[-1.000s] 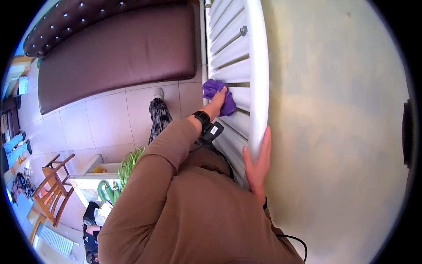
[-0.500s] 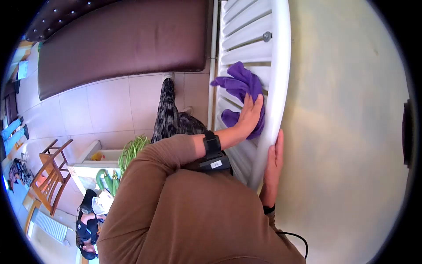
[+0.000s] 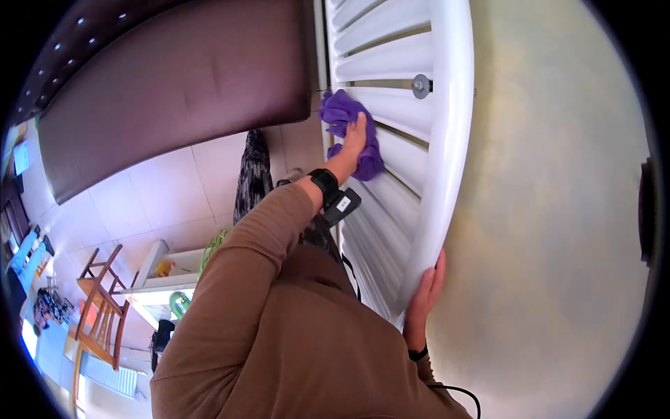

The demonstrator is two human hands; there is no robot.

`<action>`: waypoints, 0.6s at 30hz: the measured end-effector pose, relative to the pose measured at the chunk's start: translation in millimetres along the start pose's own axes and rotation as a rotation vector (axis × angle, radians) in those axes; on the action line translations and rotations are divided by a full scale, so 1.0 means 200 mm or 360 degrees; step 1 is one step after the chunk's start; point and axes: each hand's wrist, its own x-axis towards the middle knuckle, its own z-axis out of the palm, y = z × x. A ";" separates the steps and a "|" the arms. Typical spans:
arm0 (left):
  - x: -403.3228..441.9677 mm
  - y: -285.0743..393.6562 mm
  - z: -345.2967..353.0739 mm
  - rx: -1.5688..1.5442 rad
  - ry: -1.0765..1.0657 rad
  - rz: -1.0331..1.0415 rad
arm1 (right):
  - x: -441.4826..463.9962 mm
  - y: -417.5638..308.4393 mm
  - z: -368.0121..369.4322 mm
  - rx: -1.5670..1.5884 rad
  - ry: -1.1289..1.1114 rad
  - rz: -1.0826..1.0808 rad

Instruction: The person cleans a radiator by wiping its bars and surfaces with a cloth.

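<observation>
My left hand (image 3: 354, 140) is closed on a crumpled purple cloth (image 3: 370, 157), pressing it against the slats of a white radiator (image 3: 391, 59). The cloth lies near the radiator's far side, by the brown bench, and part of it bunches out past my fingers. My right hand (image 3: 424, 292) rests along the radiator's thick rounded end tube, close to the wall. Its fingers are stretched out against the tube, and it holds no loose thing.
A round metal fitting (image 3: 421, 86) sits between two slats. Beside the radiator stands a brown padded bench (image 3: 181, 91). The pale wall (image 3: 551, 209) runs along the right. On the tiled floor are a wooden chair (image 3: 105, 307) and a white table (image 3: 157, 279) with green vegetables.
My left hand has moved the purple cloth away from the end tube, across the slats toward the bench side. My right hand stays on the tube. The whole view has shifted slightly.
</observation>
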 end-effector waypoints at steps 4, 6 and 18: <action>0.37 -0.23 -0.11 -0.0419 -0.0145 -0.0013 | 0.00 -0.02 0.00 0.0009 0.0022 -0.0026; 0.49 -0.30 -0.16 -0.0469 -0.0172 -0.0238 | -0.02 0.00 -0.01 0.0007 0.0052 -0.0006; -0.57 0.14 0.07 -0.0355 -0.0072 -0.0051 | -0.01 -0.05 0.01 0.0034 0.0065 -0.0144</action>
